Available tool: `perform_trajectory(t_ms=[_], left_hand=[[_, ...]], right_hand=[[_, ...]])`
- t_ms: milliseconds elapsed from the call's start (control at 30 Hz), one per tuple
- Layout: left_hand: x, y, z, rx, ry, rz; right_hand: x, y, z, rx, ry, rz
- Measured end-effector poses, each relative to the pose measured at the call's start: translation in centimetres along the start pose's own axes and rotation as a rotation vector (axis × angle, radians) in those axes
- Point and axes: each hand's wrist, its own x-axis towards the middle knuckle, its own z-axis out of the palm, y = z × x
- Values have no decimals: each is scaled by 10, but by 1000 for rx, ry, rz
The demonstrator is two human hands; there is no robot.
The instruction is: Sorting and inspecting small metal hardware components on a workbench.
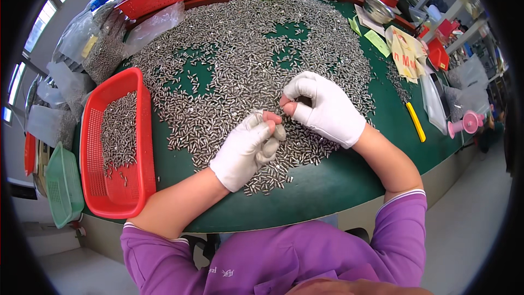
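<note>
Pinching metal pins [275, 123] btwn left hand [246, 150], right hand [322, 106] fingertips

Left hand [245, 150], right hand [325, 108]: gloved, fingers curled, bare fingertips meeting.

We record a green tabletop [349, 180] carrying a wide spread of small metal pins [234, 65]. A red basket [143, 131] partly filled with pins lies at its left edge, clear bags [103, 38] behind it, and a yellow tool [416, 122] to the right.
</note>
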Motion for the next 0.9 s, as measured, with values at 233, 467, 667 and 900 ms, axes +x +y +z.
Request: perform_trajectory(t_ms=[233, 467, 667, 900], left_hand=[[-1, 2, 5, 48, -7, -25], [-2, 4, 7, 15, 53, -7], [-3, 3, 9, 35, 83, -7], [-2, 3, 3, 39, 0, -8]], right_hand=[[-4, -8, 1, 106, -75, -38], [-5, 12, 4, -354, -86, -51], [-3, 12, 9, -525, -182, -32], [0, 4, 0, -354, 29, -154]])
